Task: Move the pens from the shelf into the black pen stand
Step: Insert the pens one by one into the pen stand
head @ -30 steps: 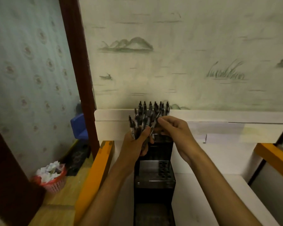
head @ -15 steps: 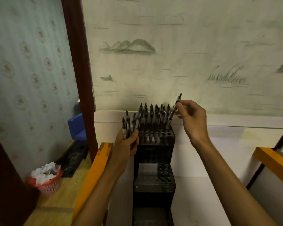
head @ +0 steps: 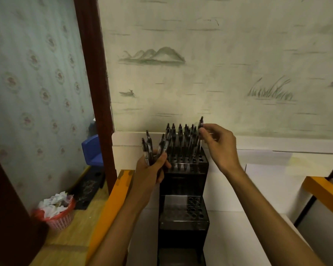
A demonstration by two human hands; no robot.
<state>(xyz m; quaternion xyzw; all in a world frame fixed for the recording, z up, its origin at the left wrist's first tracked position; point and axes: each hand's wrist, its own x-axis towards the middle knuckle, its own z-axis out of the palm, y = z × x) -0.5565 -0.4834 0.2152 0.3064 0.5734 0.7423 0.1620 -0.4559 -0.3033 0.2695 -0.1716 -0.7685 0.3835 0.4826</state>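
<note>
A single pen (head: 200, 131) is pinched by the right hand (head: 218, 144) above the stand (head: 185, 169)'s right edge; a bundle (head: 152, 150) is gripped by the left hand (head: 150, 167) beside it. A missed hole could jostle neighbours.

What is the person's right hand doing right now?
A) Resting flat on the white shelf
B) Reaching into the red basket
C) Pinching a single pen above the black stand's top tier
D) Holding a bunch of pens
C: the right hand pinches one pen by its upper end over the top tier of the black pen stand; the bunch of pens is in the left hand.
</note>
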